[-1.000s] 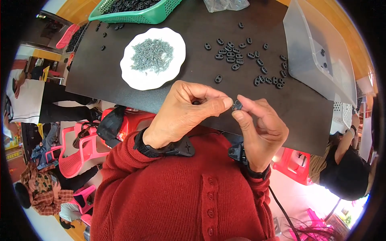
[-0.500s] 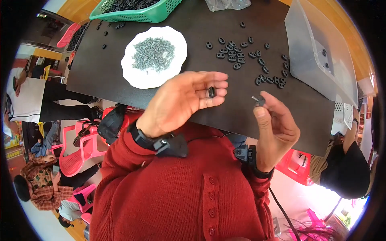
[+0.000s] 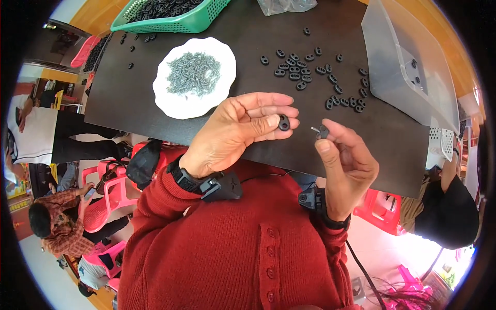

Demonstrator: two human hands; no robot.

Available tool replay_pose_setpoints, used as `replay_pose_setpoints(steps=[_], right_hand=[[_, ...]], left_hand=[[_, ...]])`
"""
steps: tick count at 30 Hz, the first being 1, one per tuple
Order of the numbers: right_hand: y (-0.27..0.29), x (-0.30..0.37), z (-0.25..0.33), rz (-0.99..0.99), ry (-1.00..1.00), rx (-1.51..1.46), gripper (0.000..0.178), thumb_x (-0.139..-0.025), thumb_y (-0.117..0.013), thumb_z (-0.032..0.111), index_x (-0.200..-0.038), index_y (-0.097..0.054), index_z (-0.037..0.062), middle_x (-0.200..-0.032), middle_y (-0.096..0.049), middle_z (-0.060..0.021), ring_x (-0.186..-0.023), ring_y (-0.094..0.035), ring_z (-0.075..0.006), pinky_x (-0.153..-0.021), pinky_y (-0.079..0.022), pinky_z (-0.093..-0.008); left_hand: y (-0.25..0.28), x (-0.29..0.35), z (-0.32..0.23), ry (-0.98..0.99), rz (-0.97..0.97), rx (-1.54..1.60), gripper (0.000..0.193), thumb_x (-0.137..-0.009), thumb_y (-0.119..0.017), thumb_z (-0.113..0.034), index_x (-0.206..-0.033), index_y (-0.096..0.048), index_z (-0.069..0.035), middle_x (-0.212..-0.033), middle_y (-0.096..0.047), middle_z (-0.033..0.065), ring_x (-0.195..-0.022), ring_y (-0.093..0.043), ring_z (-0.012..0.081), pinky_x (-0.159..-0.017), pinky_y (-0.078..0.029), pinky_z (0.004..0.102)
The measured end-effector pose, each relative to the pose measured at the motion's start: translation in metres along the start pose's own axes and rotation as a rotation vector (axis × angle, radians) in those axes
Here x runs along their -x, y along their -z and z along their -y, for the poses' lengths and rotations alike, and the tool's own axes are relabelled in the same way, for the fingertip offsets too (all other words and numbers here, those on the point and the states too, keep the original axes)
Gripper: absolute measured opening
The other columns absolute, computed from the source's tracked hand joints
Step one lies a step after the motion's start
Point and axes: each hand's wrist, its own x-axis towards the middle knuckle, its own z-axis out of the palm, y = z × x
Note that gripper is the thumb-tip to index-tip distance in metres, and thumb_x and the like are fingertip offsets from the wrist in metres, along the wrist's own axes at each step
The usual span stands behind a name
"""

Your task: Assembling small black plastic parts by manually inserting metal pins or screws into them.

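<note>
Over the table's near edge, my left hand point(image 3: 235, 132) pinches a black oval two-hole piece point(image 3: 283, 123) between thumb and fingers. My right hand point(image 3: 351, 160) grips a small black part point(image 3: 322, 133) in thumb and forefinger. From that part a thin silvery pin, perhaps a spring or screw, points left toward the left hand's piece; the two are apart. Beyond my left hand, a white scalloped plate point(image 3: 160, 85) bears many small silvery-grey pieces point(image 3: 194, 72) like those. Loose black two-hole pieces point(image 3: 294, 70) lie on the table past my hands.
A green basket point(image 3: 175, 25) full of black pieces stands at the far left of the dark table point(image 3: 248, 57). A clear plastic box point(image 3: 395, 67) stands on the right, a plastic bag point(image 3: 287, 6) at the back. Pink chairs point(image 3: 111, 204) and people are around.
My left thumb has closed onto the black piece that lay on my fingers, and it now shows its holes. My right hand has moved slightly left, toward it.
</note>
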Motion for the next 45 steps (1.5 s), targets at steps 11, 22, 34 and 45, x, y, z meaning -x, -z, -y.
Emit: replay_pose_setpoints(steps=[11, 22, 34, 45], right_hand=[[-0.011, 0.0, -0.013, 0.069, 0.013, -0.017, 0.033, -0.091, -0.088, -0.006, -0.123, -0.082, -0.004, -0.102, -0.077, -0.0083, -0.088, -0.066, -0.0135, -0.086, -0.052, -0.0269], [-0.029, -0.008, -0.014, 0.086, 0.005, 0.017, 0.033, -0.091, -0.089, -0.005, -0.123, -0.082, -0.0037, -0.1, -0.077, -0.007, -0.087, -0.067, -0.0132, -0.086, -0.053, -0.0272], [-0.036, -0.016, -0.017, 0.065, -0.133, -0.18, 0.03, -0.102, -0.084, 0.002, -0.13, -0.078, -0.0038, -0.105, -0.078, -0.0036, -0.097, -0.072, -0.0099, -0.09, -0.058, -0.0259], [-0.024, -0.013, -0.002, 0.065, 0.003, 0.101, 0.029, -0.098, -0.082, -0.008, -0.127, -0.079, -0.0056, -0.103, -0.074, -0.0026, -0.094, -0.066, -0.0086, -0.086, -0.052, -0.0234]], left_hand=[[0.014, -0.006, 0.008, 0.012, -0.018, 0.144, 0.034, -0.115, -0.068, -0.019, -0.141, -0.072, 0.003, -0.134, -0.077, 0.0152, -0.119, -0.077, 0.0203, -0.108, -0.065, 0.0316], [0.019, -0.014, 0.0, 0.067, -0.121, 0.022, 0.03, -0.111, -0.077, -0.028, -0.125, -0.08, -0.002, -0.104, -0.082, 0.0034, -0.089, -0.074, 0.0082, -0.079, -0.059, 0.0217], [0.004, -0.015, 0.005, -0.052, -0.037, -0.307, 0.024, -0.11, -0.078, -0.023, -0.122, -0.083, -0.002, -0.109, -0.083, 0.005, -0.092, -0.074, 0.009, -0.08, -0.059, 0.0247], [0.028, -0.011, -0.006, 0.133, -0.044, 0.132, 0.026, -0.111, -0.075, -0.018, -0.129, -0.077, 0.001, -0.112, -0.082, 0.0084, -0.097, -0.077, 0.0159, -0.088, -0.062, 0.0305]])
